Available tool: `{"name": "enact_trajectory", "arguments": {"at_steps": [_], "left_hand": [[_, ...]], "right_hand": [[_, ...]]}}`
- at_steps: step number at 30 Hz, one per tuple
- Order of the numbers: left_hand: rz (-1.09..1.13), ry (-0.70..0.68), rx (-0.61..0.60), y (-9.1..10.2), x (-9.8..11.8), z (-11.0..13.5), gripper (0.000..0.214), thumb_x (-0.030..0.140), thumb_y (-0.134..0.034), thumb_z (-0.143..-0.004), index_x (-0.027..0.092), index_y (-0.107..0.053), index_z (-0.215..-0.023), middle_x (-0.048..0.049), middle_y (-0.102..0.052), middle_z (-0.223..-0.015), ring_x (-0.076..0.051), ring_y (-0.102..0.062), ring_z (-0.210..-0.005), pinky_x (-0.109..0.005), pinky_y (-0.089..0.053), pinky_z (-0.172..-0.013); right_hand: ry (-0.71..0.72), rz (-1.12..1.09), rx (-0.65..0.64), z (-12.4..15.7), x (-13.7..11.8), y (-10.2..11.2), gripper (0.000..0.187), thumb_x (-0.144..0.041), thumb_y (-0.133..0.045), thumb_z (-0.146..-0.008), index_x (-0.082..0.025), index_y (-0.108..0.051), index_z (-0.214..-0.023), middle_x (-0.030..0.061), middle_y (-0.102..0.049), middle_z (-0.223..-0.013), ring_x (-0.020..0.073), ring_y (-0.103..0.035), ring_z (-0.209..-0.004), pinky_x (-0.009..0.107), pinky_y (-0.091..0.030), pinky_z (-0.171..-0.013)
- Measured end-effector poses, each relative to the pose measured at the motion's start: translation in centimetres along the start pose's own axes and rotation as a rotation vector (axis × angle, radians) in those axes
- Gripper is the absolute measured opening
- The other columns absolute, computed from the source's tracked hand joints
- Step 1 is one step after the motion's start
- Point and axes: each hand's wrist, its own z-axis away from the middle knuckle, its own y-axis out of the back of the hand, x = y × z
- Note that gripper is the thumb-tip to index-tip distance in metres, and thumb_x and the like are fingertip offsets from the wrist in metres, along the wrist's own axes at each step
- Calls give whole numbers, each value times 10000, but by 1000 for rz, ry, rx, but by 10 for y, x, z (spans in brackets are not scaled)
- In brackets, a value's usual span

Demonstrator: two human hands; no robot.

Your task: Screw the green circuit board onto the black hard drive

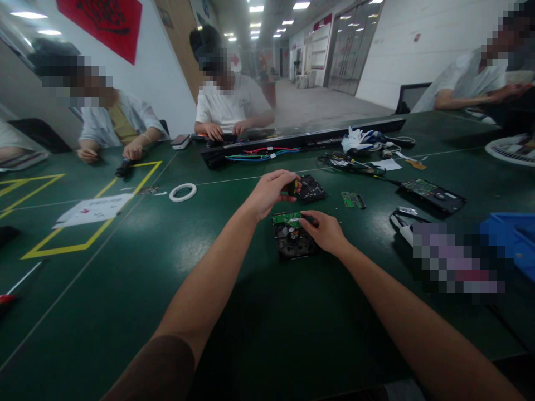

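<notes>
The opened hard drive (295, 245) lies flat on the smooth, slightly glossy green tabletop (167, 312), near the middle, a dark rectangular block with a green circuit board (282, 219) along its far edge. Your left hand (272, 192) is closed around a stubby black-and-yellow tool handle (293, 187) above that board. Your right hand (326, 229) touches the board's right end with its fingertips; I cannot tell whether they pinch it. Just beyond sits a black, speckled drive (311, 189); right of it, a small green board (353, 200). Farther left lies a flat white ring (183, 192); a blue plastic bin (512, 239) stands right.
</notes>
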Motion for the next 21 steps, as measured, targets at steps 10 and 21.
{"name": "enact_trajectory", "arguments": {"at_steps": [10,21], "left_hand": [[-45,-14,0,2,-1,-1,233,336,-619,-921,147,-737,-988,-107,-706,-1004,-180,-661,-916,-252,-561,-659],[-116,-41,52,5,-8,-5,230,387,-698,-883,159,-703,-912,-87,-701,-976,-162,-650,-858,-251,-543,-637]], "right_hand": [[-14,-9,4,0,1,0,369,-458,-643,-943,-252,-741,-1234,61,-783,-1106,201,-689,-786,337,-537,-710],[-22,-6,1,1,-2,1,373,-452,-636,-950,-238,-740,-1237,71,-784,-1108,206,-699,-811,347,-552,-755]]}}
